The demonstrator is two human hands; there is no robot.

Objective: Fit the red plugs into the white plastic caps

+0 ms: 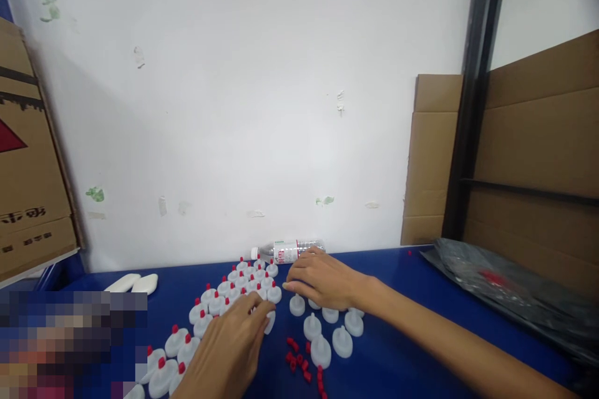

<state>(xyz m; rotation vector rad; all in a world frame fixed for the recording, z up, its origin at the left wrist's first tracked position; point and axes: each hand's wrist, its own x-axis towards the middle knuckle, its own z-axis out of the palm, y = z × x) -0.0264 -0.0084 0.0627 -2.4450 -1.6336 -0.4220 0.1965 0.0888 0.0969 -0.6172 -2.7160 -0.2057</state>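
Little red caps (300, 359) in front of the bottle (286, 252)

Over the blue worktop (384, 368), the left hand (229, 340) has a narrow grip on a white piece (270, 323) in front of the bottle. The right hand (311, 277) is close by the bottle; I can't tell if its grip holds anything. Red-topped pieces (176, 344) spread front-left of the bottle.

Red caps (300, 359), white containers (321, 351)

Bright, soft light fills my view — faint shadow on the wall's (243, 106) left, lower-left corner pixelated.
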